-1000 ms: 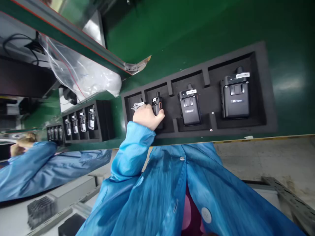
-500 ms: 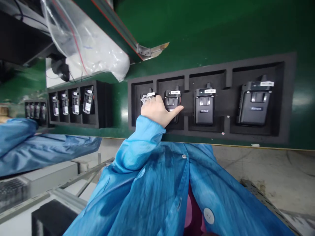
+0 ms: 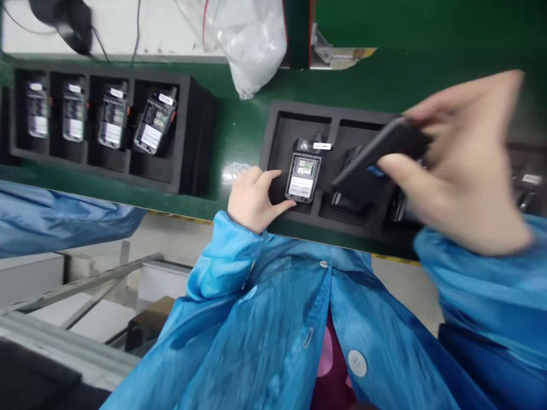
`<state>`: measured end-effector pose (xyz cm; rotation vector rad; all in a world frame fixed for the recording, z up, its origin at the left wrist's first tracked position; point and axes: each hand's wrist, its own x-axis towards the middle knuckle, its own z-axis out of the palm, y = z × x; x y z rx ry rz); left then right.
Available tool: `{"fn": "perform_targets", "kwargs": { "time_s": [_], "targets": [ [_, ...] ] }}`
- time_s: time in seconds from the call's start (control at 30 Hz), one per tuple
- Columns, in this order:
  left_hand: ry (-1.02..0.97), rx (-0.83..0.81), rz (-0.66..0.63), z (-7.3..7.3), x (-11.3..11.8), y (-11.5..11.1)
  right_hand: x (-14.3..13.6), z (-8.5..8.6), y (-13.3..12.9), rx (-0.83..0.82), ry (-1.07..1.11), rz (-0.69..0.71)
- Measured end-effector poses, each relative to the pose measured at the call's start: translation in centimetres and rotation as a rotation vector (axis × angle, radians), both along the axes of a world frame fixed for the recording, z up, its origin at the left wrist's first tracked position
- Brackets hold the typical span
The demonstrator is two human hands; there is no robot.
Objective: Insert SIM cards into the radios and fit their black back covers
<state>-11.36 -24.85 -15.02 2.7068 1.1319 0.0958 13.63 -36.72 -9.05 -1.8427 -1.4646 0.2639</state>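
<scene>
My left hand rests at the left end of a black foam tray, thumb and forefinger apart beside a handheld radio. Thin, pale, translucent strips stick out by its curled fingers, seemingly held there. The radio lies back up, its battery bay uncovered to show a white label and card slots. Blurred by motion, my right hand grips a flat black battery with a small blue label. It is tilted above the second compartment, partly covering another radio there.
To the left stands a stack of black foam trays with several uncovered radios. A clear plastic bag hangs at the back beside a metal bracket. Another person's blue sleeve reaches along the bench's front edge.
My right hand has come into view holding the battery. My left hand has drawn back from over the first radio, whose open bay now shows. The view has shifted left.
</scene>
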Motion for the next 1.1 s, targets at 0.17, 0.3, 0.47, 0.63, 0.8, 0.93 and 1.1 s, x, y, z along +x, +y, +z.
{"fn": "perform_targets", "kwargs": {
  "time_s": [0.17, 0.3, 0.47, 0.63, 0.8, 0.93, 1.1],
  "targets": [
    [-0.068, -0.078, -0.05, -0.4, 0.1, -0.1, -4.4, -2.2, 5.1, -0.145, 0.049, 0.25],
    [-0.105, -0.118, -0.039, -0.6, 0.1, 0.0, -4.8, -3.8, 6.5, -0.295, -0.044, 0.316],
    [-0.132, -0.113, -0.066, -0.9, 0.1, 0.1, -4.3, -4.8, 6.7, -0.365, -0.051, 0.33],
    [-0.18, -0.102, -0.072, -1.0, 0.0, 0.1, -5.5, -5.2, 6.2, -0.332, -0.249, 0.202],
    [-0.206, -0.061, -0.076, -1.1, -0.1, 0.0, -6.1, -6.0, 5.9, -0.292, -0.383, 0.208],
    [-0.223, -0.054, -0.078, -1.2, -0.2, 0.0, -6.6, -6.3, 5.7, -0.337, -0.463, 0.156],
    [-0.212, -0.059, -0.074, -1.1, -0.2, 0.0, -7.8, -6.5, 5.4, -0.358, -0.592, 0.086]
  ]
}}
